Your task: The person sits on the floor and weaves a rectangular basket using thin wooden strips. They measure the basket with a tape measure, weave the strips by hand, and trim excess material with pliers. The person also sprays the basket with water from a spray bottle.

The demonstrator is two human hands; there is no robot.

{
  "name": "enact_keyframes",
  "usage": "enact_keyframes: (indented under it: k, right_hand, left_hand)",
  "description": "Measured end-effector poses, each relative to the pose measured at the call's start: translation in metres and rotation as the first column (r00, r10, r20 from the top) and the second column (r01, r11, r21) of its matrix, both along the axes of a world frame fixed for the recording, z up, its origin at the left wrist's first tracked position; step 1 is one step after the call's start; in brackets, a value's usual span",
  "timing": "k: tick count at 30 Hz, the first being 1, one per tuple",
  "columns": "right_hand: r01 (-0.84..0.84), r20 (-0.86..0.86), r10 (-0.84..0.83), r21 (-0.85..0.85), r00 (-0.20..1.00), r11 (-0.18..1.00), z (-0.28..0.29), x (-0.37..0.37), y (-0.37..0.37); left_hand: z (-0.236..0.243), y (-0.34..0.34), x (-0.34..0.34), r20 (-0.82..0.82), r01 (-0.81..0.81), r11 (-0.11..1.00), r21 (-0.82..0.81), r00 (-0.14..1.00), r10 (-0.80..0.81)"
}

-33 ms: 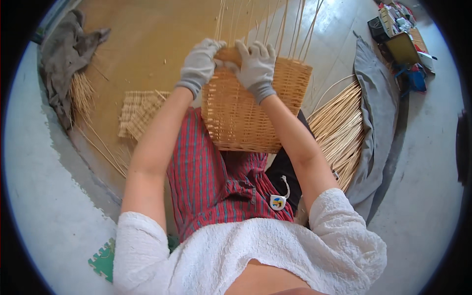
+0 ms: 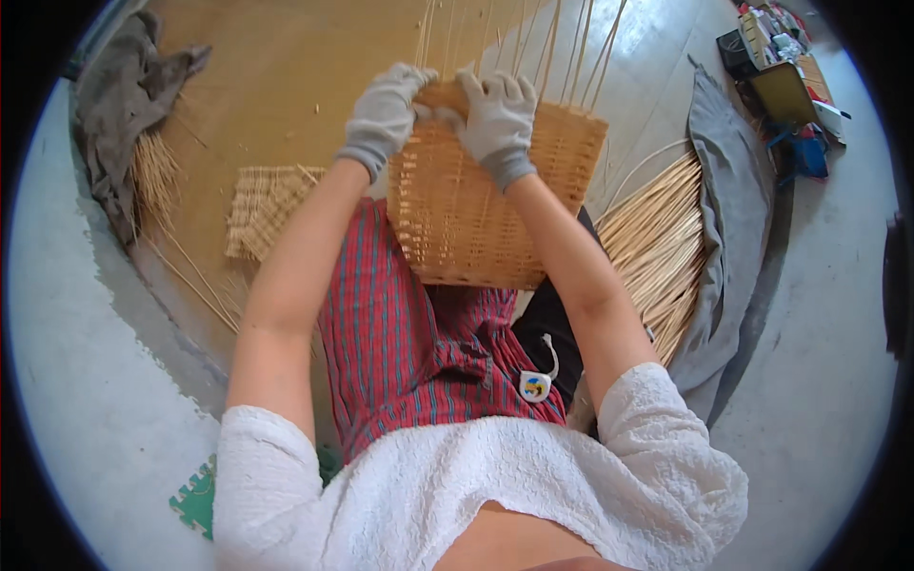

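A tan woven basket piece (image 2: 476,214) rests against my knees, its weave facing me. Long thin canes (image 2: 550,52) stick out beyond its far edge. Both my hands wear pale grey gloves. My left hand (image 2: 387,114) is closed over the far left corner of the weave. My right hand (image 2: 499,119) grips the same edge a little further right, fingers curled over it. A smooth brown band (image 2: 444,96) shows between the two hands. The fingertips on the far side are hidden.
Loose canes (image 2: 657,247) lie in a bundle at the right beside a grey cloth (image 2: 728,181). Small woven pieces (image 2: 267,209) lie at left, near another grey cloth (image 2: 124,105) over more canes (image 2: 154,176). A cluttered box (image 2: 781,90) stands far right; a green mat (image 2: 195,500) lies near left.
The view has shifted very slightly. Both hands keep the same hold on the woven basket piece.
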State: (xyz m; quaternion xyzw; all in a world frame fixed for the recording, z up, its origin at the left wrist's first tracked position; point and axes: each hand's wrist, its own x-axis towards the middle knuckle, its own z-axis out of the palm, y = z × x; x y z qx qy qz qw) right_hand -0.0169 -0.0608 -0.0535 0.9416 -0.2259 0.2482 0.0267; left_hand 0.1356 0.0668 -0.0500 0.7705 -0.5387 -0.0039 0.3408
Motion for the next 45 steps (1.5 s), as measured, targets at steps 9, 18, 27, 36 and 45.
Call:
enact_keyframes:
  k: [9,18,27,36,45]
  right_hand:
    - [-0.116,0.074,0.113,0.035,0.991,0.993,0.007,0.0,-0.022]
    - [0.121,0.106,-0.115,-0.056,0.988,0.991,-0.002,-0.086,-0.059]
    - [0.123,0.223,-0.108,-0.056,0.969,0.991,-0.002,-0.077,-0.056]
    - [-0.057,0.087,0.052,0.056,0.995,0.997,0.03,-0.148,-0.048]
    - [0.194,-0.543,0.332,0.698,0.772,0.69,0.071,-0.378,0.187]
  left_hand:
    - [0.005,-0.004,0.015,0.167,0.024,0.997,0.074,0.985,-0.036]
    - [0.078,-0.066,-0.085,0.04,-0.127,0.9,0.417,0.992,0.121]
    - [0.013,-0.087,-0.063,-0.032,0.152,0.935,0.322,0.988,-0.149]
    - [0.032,-0.105,-0.056,0.038,0.156,0.927,0.341,0.983,-0.18]
    - [-0.019,0.052,-0.228,-0.335,0.415,0.91,-0.02,0.854,-0.397]
